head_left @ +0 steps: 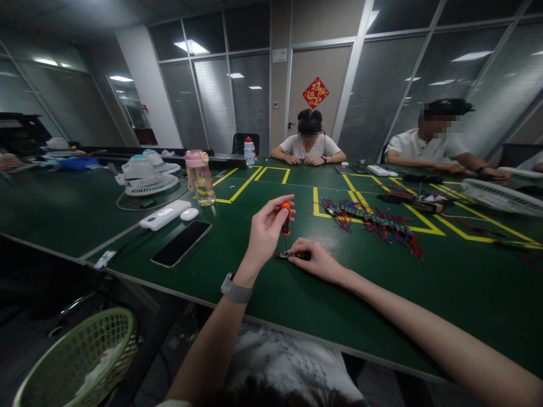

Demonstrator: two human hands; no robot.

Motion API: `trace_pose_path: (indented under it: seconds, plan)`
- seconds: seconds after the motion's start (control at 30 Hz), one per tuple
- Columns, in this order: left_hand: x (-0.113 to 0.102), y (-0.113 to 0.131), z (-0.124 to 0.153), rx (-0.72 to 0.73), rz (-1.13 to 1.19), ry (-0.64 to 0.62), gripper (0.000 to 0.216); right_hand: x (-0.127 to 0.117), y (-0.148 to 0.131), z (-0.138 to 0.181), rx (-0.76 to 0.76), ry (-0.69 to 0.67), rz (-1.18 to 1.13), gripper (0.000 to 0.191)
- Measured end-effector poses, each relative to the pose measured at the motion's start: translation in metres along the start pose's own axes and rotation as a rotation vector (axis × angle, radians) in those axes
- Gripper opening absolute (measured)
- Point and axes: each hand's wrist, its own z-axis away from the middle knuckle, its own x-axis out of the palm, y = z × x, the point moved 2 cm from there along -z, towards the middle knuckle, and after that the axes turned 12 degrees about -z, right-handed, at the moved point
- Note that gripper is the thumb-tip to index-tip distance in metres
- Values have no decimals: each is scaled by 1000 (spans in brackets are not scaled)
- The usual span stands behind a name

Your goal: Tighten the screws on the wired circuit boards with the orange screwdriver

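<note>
My left hand (266,226) grips the orange and black handle of a screwdriver (286,219), held upright with its shaft pointing down. The tip meets a small green circuit board (283,256) lying on the green table (237,282). My right hand (316,259) rests low on the table, its fingers closed on the board's right end beside a dark part. Those fingers hide some of the board. Farther right lies a long row of small circuit boards (373,220) with red and blue wires.
Left of my hands are a black phone (181,243), a white power strip (165,215), a pink-lidded bottle (200,178) and white fan parts (146,175). Two people (309,141) sit across the table. A green basket (80,356) stands below the table edge. Yellow tape marks the tabletop.
</note>
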Motion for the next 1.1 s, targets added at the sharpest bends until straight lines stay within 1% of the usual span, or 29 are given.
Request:
trace_pose_path:
  seconds: [0.07, 0.13, 0.17, 0.27, 0.33, 0.47, 0.5, 0.53, 0.63, 0.7, 0.73, 0.83, 0.9, 0.93, 1.03, 1.07, 1.1]
  plan:
    - [-2, 2, 0, 28, -148, 67, 21, 0, 1, 0, -5, 1, 1, 15]
    - [-3, 3, 1, 46, -199, 78, 19, 0, 1, 0, -9, 3, 8, 15]
    - [-2, 3, 1, 46, -159, 55, 22, 0, 1, 0, -10, 2, 12, 15]
    - [1, 1, 1, 17, 71, -57, 31, 0, 0, 0, -9, -2, 21, 16]
    - [2, 1, 0, -7, 117, -68, 31, 0, -1, 0, -12, -4, 21, 17]
    - [-2, 3, 0, 13, -131, 59, 22, 0, -3, 0, -18, -10, 16, 17]
    - [-3, 4, 0, 24, -169, 72, 21, 0, -3, 0, -20, -10, 14, 17]
    - [-3, 4, 0, 32, -165, 69, 22, 0, -3, 0, -21, -10, 13, 17]
    - [-1, 2, 1, 17, 18, 1, 29, 0, -3, 0, -22, -11, 14, 17]
    - [1, 1, 1, -2, 83, -11, 31, 0, -3, 0, -20, -11, 16, 18]
    - [1, 1, 1, -2, 59, 5, 30, 0, -3, 0, -19, -12, 16, 18]
    - [-2, 2, 1, 45, -132, 101, 22, 0, -2, 0, -24, -15, 22, 18]
    - [-3, 2, 1, 64, -192, 122, 18, 0, -2, 0, -29, -18, 29, 18]
    - [-3, 2, 1, 63, -163, 104, 20, 0, -1, 0, -30, -18, 32, 18]
    - [0, 1, 1, 23, 33, -20, 30, 0, -1, 0, -28, -15, 35, 17]
    - [1, 2, 1, 7, 59, -45, 30, 0, -1, 0, -25, -13, 35, 17]
    - [1, 2, 1, -2, 42, -43, 30, 0, -1, 0, -21, -13, 34, 17]
